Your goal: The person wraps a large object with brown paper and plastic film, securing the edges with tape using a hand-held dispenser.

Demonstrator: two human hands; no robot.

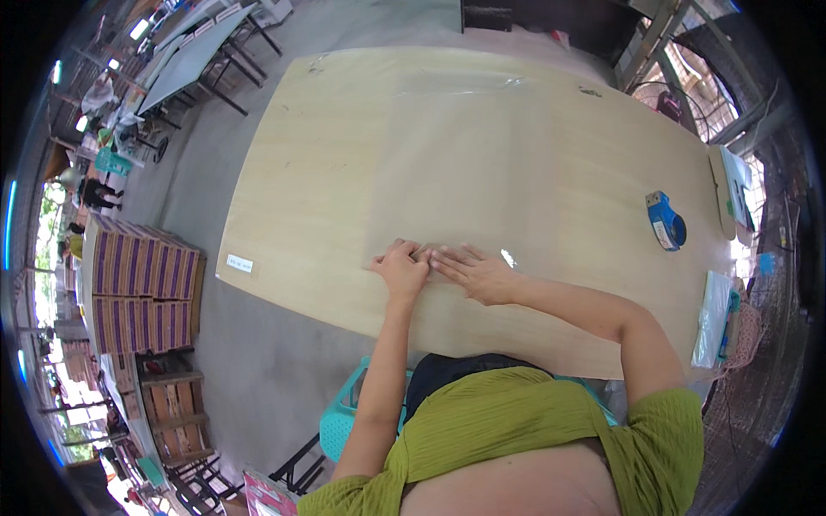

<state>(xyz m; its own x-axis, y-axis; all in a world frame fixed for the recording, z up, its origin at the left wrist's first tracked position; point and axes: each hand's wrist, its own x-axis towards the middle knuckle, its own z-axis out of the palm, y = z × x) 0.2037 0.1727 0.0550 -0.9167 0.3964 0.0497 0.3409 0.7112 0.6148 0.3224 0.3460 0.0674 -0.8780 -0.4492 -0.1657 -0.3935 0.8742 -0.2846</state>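
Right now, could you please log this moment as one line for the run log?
left hand: flat on clear plastic sheet | right hand: flat on sheet, beside left | blue tape dispenser: apart, right | wooden table

Ahead of the left hand (401, 268) and right hand (478, 273) the table (361, 146) lies open — only a blue tape dispenser (665, 220) is found far right.
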